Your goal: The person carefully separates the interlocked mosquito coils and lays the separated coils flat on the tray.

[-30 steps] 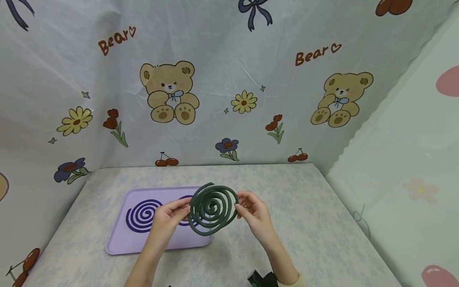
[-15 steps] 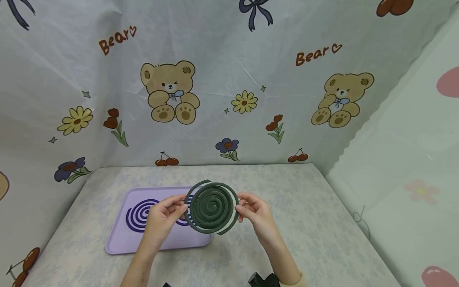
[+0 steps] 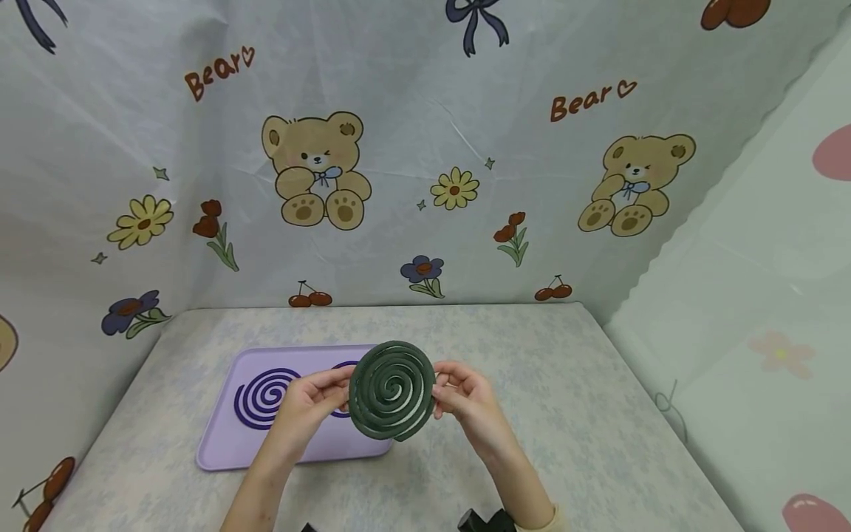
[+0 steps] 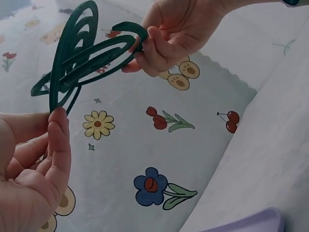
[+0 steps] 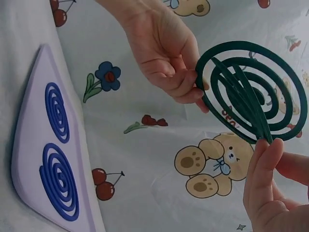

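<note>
Two dark green mosquito coils (image 3: 392, 362), nested into each other, are held up above the table between both hands. My left hand (image 3: 309, 403) pinches the left edge between thumb and fingers. At the right edge, my right hand (image 3: 468, 399) pinches with thumb and fingers. From the head the coils overlap as one near-round disc; in the left wrist view the green coils (image 4: 55, 79) stand at an angle to each other, crossing in the middle. The right wrist view shows one green coil (image 5: 295, 104) broadside and the other nearly edge-on.
Behind my left hand a light purple tray (image 3: 216, 454) lies on the pale table (image 3: 565, 414). On it are two blue-purple coils, one upper coil (image 5: 59, 112) and one lower coil (image 5: 61, 180). A black object (image 3: 488, 521) sits by my right forearm. A bear-print sheet (image 3: 399, 133) hangs behind.
The green coils went from loosely spread, to offset with their outer rings apart, to almost lined up in the head view. My right hand has shifted slightly left.
</note>
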A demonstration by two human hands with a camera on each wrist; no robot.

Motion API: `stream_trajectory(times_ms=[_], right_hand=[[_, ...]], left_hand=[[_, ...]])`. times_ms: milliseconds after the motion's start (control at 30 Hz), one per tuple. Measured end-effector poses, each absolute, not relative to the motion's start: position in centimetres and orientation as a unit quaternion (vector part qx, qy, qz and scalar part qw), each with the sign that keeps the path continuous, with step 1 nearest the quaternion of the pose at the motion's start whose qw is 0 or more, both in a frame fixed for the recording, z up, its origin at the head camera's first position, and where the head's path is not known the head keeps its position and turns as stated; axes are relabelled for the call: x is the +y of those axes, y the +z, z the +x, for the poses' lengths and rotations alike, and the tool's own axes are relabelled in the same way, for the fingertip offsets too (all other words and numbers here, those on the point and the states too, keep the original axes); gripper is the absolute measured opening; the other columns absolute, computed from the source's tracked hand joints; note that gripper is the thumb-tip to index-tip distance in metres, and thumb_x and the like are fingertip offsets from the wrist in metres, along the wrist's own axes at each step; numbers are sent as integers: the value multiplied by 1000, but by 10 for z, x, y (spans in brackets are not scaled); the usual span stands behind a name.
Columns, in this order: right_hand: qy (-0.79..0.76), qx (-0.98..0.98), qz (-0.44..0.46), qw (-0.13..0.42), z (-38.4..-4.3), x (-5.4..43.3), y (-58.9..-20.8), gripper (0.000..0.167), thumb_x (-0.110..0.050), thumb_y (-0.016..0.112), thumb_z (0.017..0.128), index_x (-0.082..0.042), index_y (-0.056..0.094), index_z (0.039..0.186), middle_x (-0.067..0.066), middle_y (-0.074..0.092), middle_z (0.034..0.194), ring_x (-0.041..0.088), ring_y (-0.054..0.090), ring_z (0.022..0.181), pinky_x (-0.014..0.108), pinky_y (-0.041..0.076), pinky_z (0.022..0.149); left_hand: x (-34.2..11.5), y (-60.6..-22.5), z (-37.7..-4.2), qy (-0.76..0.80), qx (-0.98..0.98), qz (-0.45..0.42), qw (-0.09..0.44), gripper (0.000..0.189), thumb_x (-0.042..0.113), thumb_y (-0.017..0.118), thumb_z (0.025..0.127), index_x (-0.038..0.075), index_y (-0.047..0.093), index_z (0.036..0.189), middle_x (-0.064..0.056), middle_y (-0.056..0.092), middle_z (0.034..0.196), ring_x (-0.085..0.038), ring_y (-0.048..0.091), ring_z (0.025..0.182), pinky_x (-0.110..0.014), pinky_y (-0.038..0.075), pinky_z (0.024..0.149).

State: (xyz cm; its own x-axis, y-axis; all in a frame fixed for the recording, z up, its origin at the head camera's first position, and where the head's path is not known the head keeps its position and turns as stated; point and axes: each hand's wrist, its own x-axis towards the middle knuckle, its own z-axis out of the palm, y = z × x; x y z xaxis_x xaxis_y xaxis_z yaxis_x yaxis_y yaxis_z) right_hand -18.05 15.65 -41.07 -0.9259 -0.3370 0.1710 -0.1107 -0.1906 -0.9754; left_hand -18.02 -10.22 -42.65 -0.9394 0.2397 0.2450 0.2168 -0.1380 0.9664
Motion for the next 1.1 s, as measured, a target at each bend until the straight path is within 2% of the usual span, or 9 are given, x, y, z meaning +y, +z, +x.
stream_trajectory(times_ms=[167, 467, 667, 767, 933, 1000, 1100], right_hand=[[-762, 615, -181, 93, -180, 157, -409, 18, -4, 56, 93, -6, 56, 111, -6, 60, 81, 4, 60, 68, 16, 52, 60], [-745, 630, -202, 83, -178, 161, -404, 21, -4, 55, 94, -2, 54, 115, -5, 59, 84, 5, 60, 69, 18, 53, 60], [-716, 665, -210, 26, -176, 163, -403, 22, -1, 58, 91, 1, 55, 113, -5, 58, 85, 4, 56, 67, 20, 53, 59], [-692, 676, -251, -12, -175, 164, -403, 21, 1, 57, 91, 2, 54, 112, -4, 58, 86, 5, 56, 69, 23, 54, 60], [-642, 677, -348, -92, -173, 162, -404, 23, 14, 52, 89, 5, 52, 110, 7, 54, 84, 14, 56, 69, 26, 54, 59], [-632, 675, -363, -113, -172, 160, -404, 24, 17, 51, 88, 8, 52, 110, 11, 53, 85, 17, 55, 68, 26, 54, 58], [-658, 675, -323, -83, -171, 158, -404, 22, 11, 52, 90, 4, 53, 111, 4, 54, 86, 12, 55, 68, 25, 54, 58]], left_hand=[[-102, -426, -179, 740, 651, 170, 6, 39, 0, 59, 90, -25, 49, 119, 12, 72, 89, 1, 65, 78, -17, 56, 67], [-104, -416, -174, 740, 646, 184, -15, 38, -3, 60, 89, -26, 49, 117, 11, 70, 87, 1, 64, 79, -18, 57, 68], [-106, -412, -173, 730, 663, 161, -37, 35, -3, 62, 88, -24, 53, 114, 9, 68, 83, -1, 64, 74, -20, 58, 65], [-108, -413, -174, 730, 661, 172, -7, 36, -2, 60, 89, -25, 51, 116, 10, 69, 84, -1, 64, 74, -21, 58, 66], [-110, -417, -180, 733, 659, 164, 39, 39, -2, 56, 91, -28, 46, 118, 12, 70, 86, 0, 63, 73, -19, 56, 66], [-111, -418, -180, 728, 670, 141, 22, 38, -1, 58, 90, -26, 48, 118, 12, 70, 85, 0, 63, 72, -18, 56, 66], [-111, -415, -178, 699, 707, 100, -51, 33, 0, 63, 88, -18, 57, 115, 12, 68, 81, 0, 62, 72, -16, 56, 66]])
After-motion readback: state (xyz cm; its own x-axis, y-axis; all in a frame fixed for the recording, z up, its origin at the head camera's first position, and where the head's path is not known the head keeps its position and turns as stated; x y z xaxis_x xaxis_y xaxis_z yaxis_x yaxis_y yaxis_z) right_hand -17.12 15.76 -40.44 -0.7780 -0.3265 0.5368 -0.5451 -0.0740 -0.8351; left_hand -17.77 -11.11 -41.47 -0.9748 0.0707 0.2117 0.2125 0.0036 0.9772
